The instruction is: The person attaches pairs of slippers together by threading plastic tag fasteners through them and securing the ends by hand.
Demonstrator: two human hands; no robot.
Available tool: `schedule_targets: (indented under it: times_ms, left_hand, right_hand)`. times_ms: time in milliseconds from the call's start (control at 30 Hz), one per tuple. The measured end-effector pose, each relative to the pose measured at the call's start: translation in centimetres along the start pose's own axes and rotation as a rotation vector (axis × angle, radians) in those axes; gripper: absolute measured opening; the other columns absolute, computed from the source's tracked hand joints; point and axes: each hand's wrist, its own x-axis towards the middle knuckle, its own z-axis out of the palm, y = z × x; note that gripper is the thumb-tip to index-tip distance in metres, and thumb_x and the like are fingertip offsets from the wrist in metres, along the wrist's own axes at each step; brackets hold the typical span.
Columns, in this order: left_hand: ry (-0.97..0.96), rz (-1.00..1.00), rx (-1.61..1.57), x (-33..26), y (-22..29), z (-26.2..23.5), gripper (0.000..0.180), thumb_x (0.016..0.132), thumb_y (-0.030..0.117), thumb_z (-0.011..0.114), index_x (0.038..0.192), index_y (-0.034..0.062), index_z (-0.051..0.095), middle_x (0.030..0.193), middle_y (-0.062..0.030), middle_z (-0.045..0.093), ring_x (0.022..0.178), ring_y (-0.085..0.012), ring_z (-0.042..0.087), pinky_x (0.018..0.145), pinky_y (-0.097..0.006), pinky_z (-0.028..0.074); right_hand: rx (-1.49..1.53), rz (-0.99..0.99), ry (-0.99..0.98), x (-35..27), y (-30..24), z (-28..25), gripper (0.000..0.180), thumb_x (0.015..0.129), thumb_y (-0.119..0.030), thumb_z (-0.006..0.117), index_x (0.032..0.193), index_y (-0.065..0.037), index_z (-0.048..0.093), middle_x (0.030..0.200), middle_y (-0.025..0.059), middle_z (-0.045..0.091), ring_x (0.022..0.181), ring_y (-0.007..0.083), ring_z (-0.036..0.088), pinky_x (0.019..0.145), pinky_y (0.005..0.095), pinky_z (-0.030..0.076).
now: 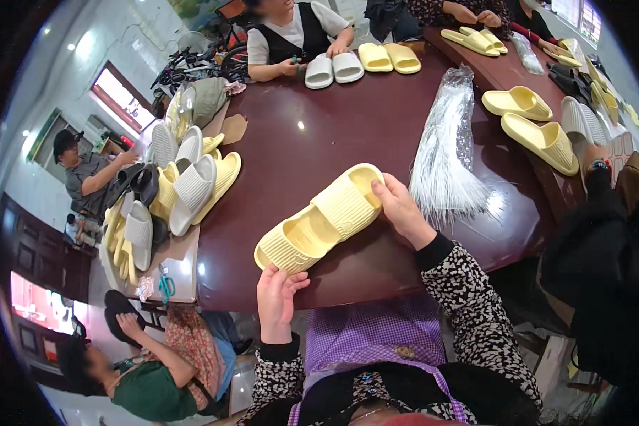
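A pale yellow slide sandal [344,204] with a ribbed strap is held tilted between my two hands, above the near part of the dark red table [277,142]. My right hand [405,209] grips its far right end, thumb on top near the opening. At its near left end, the fingers of my left hand [278,292] are closed on the lower ribbed edge; part of that grip is hidden under the sandal. Beyond my right hand lies a bundle of thin white ties [444,163], partly in clear plastic wrap.
Grey and yellow slides [192,184] pile up at the left, near turquoise scissors [166,285]. Across the table a person [298,35] touches white slides [334,69], with yellow slides [390,58] beside them. More yellow slides [539,142] lie right. Another person [149,383] holds a black shoe.
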Motion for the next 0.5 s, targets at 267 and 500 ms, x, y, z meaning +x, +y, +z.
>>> schedule_targets:
  times_ms: [267,500]
  left_hand:
    - [0.052,0.035,0.031,0.0,0.0,-1.8,0.023,0.092,0.007,0.047,0.113,-0.0021,0.048,0.095,-0.0140,0.064,0.071,-0.0189,0.064,0.067,-0.035,0.057]
    - [0.200,0.142,0.129,-0.3,2.3,-5.5,0.020,0.090,0.006,0.053,0.109,0.0019,0.053,0.085,-0.0071,0.063,0.063,-0.0115,0.057,0.059,-0.027,0.052]
  right_hand:
    - [-0.011,-0.050,0.059,0.1,-0.2,-0.3,0.028,0.099,-0.021,0.045,0.113,0.002,0.055,0.100,0.0048,0.061,0.091,0.0100,0.056,0.080,0.0250,0.046]
    - [0.179,-0.075,0.231,0.9,-1.7,-1.7,0.029,0.098,-0.024,0.050,0.111,0.000,0.057,0.096,0.0040,0.063,0.085,0.0093,0.058,0.076,0.0239,0.047]
